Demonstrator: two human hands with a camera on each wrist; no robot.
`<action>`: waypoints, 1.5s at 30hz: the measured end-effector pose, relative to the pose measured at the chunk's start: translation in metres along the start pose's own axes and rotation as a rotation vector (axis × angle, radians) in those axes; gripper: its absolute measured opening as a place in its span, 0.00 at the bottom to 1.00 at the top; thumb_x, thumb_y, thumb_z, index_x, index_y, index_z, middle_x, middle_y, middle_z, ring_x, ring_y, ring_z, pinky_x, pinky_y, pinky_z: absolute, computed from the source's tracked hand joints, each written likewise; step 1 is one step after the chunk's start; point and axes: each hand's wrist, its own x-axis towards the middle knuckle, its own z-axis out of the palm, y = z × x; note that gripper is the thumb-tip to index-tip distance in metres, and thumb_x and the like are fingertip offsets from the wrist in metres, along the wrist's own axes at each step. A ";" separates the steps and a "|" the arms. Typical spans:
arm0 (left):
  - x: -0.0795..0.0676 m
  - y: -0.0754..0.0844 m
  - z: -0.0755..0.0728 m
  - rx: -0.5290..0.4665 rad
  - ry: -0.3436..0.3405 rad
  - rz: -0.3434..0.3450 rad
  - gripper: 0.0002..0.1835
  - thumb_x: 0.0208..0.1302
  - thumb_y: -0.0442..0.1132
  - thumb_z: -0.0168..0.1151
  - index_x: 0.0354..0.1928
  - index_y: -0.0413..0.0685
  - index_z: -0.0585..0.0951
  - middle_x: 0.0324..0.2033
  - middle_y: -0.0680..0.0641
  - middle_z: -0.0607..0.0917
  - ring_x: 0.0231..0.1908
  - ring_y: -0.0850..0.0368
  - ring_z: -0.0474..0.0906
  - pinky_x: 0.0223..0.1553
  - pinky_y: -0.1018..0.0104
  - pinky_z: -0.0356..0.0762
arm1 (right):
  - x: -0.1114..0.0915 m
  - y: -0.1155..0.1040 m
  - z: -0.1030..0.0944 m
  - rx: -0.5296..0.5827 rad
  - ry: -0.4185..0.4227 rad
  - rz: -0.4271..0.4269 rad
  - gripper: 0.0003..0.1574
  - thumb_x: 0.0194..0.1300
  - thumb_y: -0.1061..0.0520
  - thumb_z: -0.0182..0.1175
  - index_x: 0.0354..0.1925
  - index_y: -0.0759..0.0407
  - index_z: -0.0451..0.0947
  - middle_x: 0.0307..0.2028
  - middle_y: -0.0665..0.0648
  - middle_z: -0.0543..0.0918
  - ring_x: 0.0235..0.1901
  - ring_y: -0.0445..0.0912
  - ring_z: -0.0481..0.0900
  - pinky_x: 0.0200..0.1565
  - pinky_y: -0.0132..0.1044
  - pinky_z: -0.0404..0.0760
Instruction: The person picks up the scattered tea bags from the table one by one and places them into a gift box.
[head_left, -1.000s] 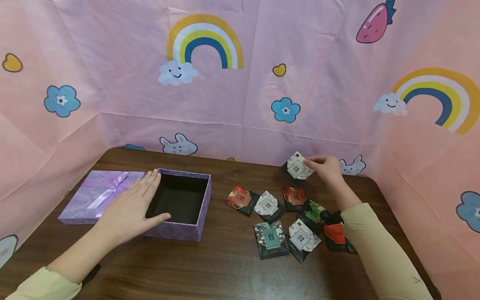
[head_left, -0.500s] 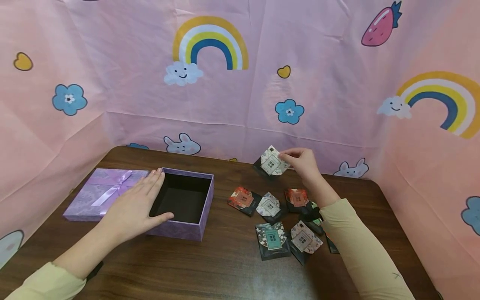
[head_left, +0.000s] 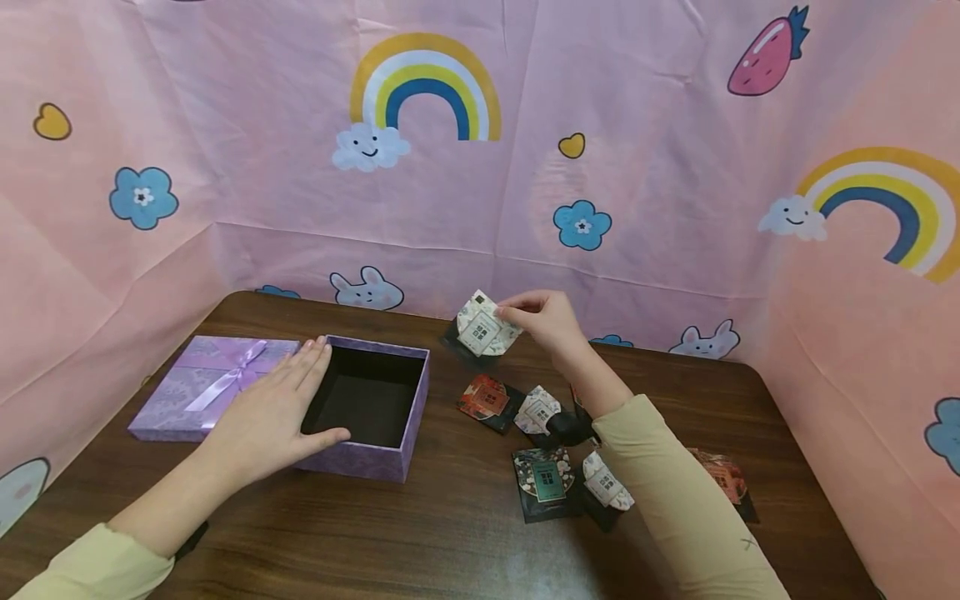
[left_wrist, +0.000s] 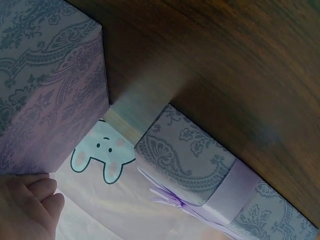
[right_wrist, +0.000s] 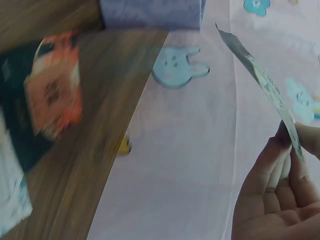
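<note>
My right hand (head_left: pixel 547 325) pinches a flat square sachet (head_left: pixel 478 327), black with a white floral top and a label, between thumb and fingers. It hangs above the far part of the table, right of the box; in the right wrist view the sachet (right_wrist: pixel 262 80) shows edge-on. My left hand (head_left: pixel 262 412) lies with straight fingers along the left rim of an uncovered purple patterned box (head_left: pixel 360 462), thumb at its front. The box's dark inside holds nothing visible. Several similar sachets, including one with a green label (head_left: pixel 549 482) and a red-orange one (head_left: pixel 483 402), lie beneath the right arm.
Left of the box lies its purple lid (head_left: pixel 217 375) with a ribbon bow, partly behind the left hand. A pink printed cloth (head_left: pixel 637 108) hangs around the brown wooden table (head_left: pixel 420 542). The right sleeve (head_left: pixel 675 492) covers some sachets.
My right hand has carried the white-topped sachet leftward, from over the table's far right to nearer the box. The left hand stays on the box's rim. The head view has shifted slightly.
</note>
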 end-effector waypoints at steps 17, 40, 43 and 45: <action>0.002 0.001 -0.003 -0.051 -0.041 -0.037 0.64 0.64 0.74 0.65 0.83 0.31 0.54 0.82 0.30 0.57 0.82 0.33 0.56 0.82 0.40 0.58 | -0.001 -0.026 0.090 0.042 -0.241 -0.092 0.11 0.68 0.61 0.72 0.45 0.67 0.92 0.45 0.64 0.93 0.34 0.35 0.82 0.35 0.27 0.80; 0.002 0.002 -0.004 -0.057 -0.053 -0.047 0.64 0.64 0.74 0.64 0.82 0.31 0.54 0.82 0.30 0.57 0.82 0.33 0.55 0.81 0.39 0.58 | -0.008 -0.012 0.139 -0.318 -0.444 -0.301 0.05 0.64 0.55 0.77 0.38 0.55 0.95 0.31 0.52 0.94 0.25 0.31 0.78 0.27 0.23 0.72; 0.002 0.001 -0.003 -0.060 -0.048 -0.046 0.63 0.64 0.73 0.65 0.82 0.31 0.54 0.82 0.31 0.56 0.82 0.33 0.56 0.82 0.39 0.58 | -0.010 -0.013 0.143 -0.405 -0.449 -0.330 0.04 0.64 0.54 0.78 0.37 0.52 0.95 0.30 0.48 0.94 0.25 0.29 0.78 0.28 0.22 0.74; 0.001 0.001 -0.002 -0.061 -0.047 -0.047 0.64 0.64 0.73 0.65 0.83 0.31 0.53 0.83 0.31 0.56 0.82 0.33 0.55 0.83 0.40 0.56 | -0.011 -0.013 0.146 -0.463 -0.453 -0.346 0.05 0.64 0.52 0.78 0.38 0.50 0.95 0.30 0.46 0.94 0.26 0.28 0.79 0.28 0.21 0.75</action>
